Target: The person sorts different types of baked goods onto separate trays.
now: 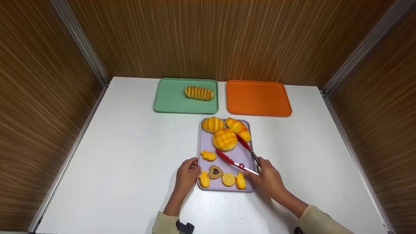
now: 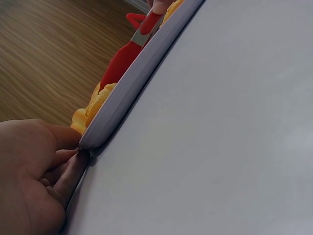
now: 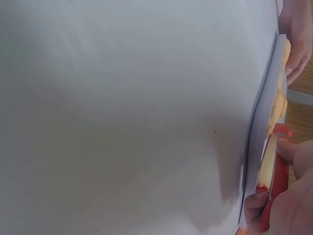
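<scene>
My right hand (image 1: 269, 180) grips red-tipped tongs (image 1: 227, 158). Their arms are spread, with one tip at the right side of a round scored bun (image 1: 225, 139) and the other by its lower left edge. The bun lies on a pale purple tray (image 1: 208, 144), whose left edge my left hand (image 1: 187, 175) pinches; the left wrist view has fingers above and below the rim. Behind the bun are a striped oval bread (image 1: 213, 124) and a croissant (image 1: 239, 128). Nearer me lie several fish-shaped pieces (image 1: 208, 155), a heart biscuit (image 1: 215, 172) and a round cracker (image 1: 228, 179).
A green tray (image 1: 169, 97) at the back holds a long ridged bread roll (image 1: 199, 93). To its right is an orange tray (image 1: 258, 97). Wood-grain panels (image 1: 208, 39) border the white table (image 1: 136, 136) at the back and both sides.
</scene>
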### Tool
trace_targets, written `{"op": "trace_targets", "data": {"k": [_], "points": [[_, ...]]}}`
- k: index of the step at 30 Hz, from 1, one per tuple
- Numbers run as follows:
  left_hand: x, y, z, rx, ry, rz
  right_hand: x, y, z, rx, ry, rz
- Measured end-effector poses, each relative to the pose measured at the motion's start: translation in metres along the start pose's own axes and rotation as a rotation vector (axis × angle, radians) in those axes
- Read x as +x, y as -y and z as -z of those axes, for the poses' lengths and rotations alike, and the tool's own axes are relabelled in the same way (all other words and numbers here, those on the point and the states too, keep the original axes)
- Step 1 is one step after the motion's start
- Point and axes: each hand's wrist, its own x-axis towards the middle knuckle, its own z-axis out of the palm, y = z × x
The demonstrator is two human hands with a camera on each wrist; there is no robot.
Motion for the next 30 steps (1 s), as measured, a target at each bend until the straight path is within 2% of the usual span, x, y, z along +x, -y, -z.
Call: {"op": "trace_targets", "data": {"k": [13,22,30], "points": [[0.0,-0.001,0.002,0.007,0.013,0.015,0.003,0.003,-0.002,-0.002,-0.002,0.013],[0.002,0.001,0.002,-0.005,0.011,0.016,-0.003,-0.003,0.003,-0.001,-0.026,0.053],[0.001,0.0,0.004,0.023,0.002,0.011,-0.009,0.003,0.008,-0.021,-0.06,0.07]]}}
